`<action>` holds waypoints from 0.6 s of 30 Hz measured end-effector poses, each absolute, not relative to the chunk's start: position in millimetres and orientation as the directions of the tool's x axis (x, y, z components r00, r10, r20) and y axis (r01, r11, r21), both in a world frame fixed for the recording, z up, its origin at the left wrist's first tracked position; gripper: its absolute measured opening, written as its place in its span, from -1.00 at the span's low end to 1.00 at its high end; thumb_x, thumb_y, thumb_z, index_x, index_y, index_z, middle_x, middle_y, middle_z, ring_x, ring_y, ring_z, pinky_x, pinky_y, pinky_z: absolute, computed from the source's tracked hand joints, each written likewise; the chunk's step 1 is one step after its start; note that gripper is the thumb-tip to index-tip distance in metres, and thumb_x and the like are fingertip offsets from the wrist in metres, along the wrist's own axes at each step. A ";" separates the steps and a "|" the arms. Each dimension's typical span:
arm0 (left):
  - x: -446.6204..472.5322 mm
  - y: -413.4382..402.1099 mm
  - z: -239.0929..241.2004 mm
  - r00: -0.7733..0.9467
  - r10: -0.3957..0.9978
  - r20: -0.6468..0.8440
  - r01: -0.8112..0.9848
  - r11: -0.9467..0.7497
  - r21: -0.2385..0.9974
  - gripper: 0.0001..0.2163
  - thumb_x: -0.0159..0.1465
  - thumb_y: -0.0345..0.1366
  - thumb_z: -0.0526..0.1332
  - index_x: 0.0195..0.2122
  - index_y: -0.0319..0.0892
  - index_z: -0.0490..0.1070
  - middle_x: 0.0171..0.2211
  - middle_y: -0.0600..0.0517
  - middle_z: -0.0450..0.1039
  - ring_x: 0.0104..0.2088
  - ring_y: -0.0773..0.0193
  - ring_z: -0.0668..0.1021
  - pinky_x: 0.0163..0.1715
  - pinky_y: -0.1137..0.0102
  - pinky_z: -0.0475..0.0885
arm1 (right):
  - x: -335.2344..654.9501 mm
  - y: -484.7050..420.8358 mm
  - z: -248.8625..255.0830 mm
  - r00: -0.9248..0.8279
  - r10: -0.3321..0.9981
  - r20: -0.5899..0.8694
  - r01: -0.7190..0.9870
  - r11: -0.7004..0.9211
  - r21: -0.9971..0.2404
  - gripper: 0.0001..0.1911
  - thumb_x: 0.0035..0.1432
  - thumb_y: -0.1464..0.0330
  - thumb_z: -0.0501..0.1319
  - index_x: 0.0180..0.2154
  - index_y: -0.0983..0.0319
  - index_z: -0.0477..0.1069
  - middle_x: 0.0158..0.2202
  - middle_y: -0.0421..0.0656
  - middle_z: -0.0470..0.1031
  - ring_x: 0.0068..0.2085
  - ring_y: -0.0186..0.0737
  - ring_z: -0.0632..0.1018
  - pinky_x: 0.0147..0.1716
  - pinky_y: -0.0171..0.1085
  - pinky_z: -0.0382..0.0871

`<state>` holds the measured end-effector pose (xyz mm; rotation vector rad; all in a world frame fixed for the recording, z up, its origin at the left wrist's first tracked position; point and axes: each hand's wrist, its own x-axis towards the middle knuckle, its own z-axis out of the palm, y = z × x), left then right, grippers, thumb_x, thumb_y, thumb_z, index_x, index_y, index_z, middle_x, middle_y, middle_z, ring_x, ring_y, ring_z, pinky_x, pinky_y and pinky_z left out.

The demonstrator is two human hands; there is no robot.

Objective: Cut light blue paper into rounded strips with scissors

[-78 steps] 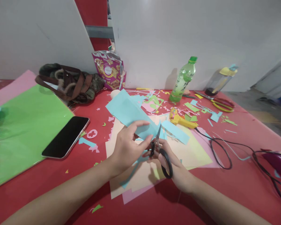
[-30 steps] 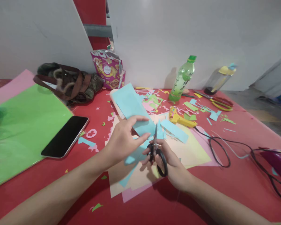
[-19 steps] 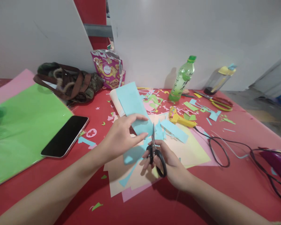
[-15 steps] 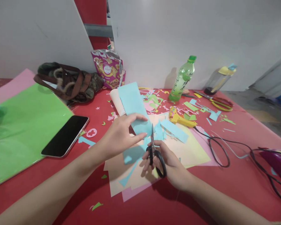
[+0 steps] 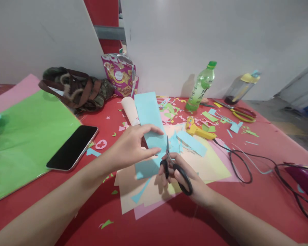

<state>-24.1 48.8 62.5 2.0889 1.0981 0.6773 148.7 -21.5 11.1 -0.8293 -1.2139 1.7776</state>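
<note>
My left hand [image 5: 141, 143] grips the lower part of a long strip of light blue paper [image 5: 150, 109], thumb and fingers curled around it. In my right hand [image 5: 183, 174] is a pair of scissors with black handles [image 5: 182, 179], fingers through the loops. The scissor blades point away from me and lie against the right edge of the blue strip. Beneath both hands is a stack of cream, yellow and pink paper sheets [image 5: 132, 198], with blue offcuts on it. A folded-looking blue piece [image 5: 191, 142] rests just right of the blades.
On the left lie a phone [image 5: 73, 147] and a green paper pack [image 5: 33, 133]. A camouflage bag [image 5: 77, 89], a snack bag [image 5: 120, 77] and a green bottle [image 5: 201, 87] stand by the wall. A yellow glue gun [image 5: 199, 130] trails a black cable [image 5: 248, 155] rightward.
The blue strip has turned a little more upright, its far end shifting right. The scissor handles have spread wider apart.
</note>
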 end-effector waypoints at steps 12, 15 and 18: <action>-22.5 47.6 65.0 0.504 0.854 0.128 0.501 -0.410 0.762 -0.74 0.01 -0.31 0.22 -0.24 -0.13 0.32 -0.42 0.13 0.34 -0.64 0.51 0.33 -0.67 0.60 0.25 | 149.5 -22.3 12.7 -0.468 0.883 -0.031 -0.270 -0.176 -0.947 -0.58 0.03 0.08 0.07 -0.16 0.20 0.09 -0.32 -0.14 0.27 -0.43 -0.35 0.38 -0.44 -0.30 0.15; -23.3 47.7 63.7 0.504 0.854 0.125 0.500 -0.407 0.764 -0.73 0.01 -0.30 0.22 -0.22 -0.12 0.31 -0.44 0.12 0.34 -0.63 0.50 0.34 -0.66 0.59 0.26 | 148.9 -22.1 12.0 -0.473 0.880 -0.027 -0.271 -0.175 -0.947 -0.59 0.03 0.08 0.07 -0.17 0.20 0.09 -0.33 -0.16 0.27 -0.44 -0.35 0.38 -0.46 -0.30 0.17; -23.1 47.5 62.9 0.503 0.857 0.110 0.491 -0.388 0.780 -0.72 0.01 -0.30 0.22 -0.22 -0.13 0.31 -0.46 0.12 0.33 -0.62 0.48 0.35 -0.65 0.58 0.28 | 149.4 -22.1 10.2 -0.470 0.882 -0.030 -0.259 -0.171 -0.950 -0.60 0.04 0.09 0.07 -0.17 0.19 0.09 -0.34 -0.17 0.27 -0.43 -0.35 0.38 -0.45 -0.30 0.16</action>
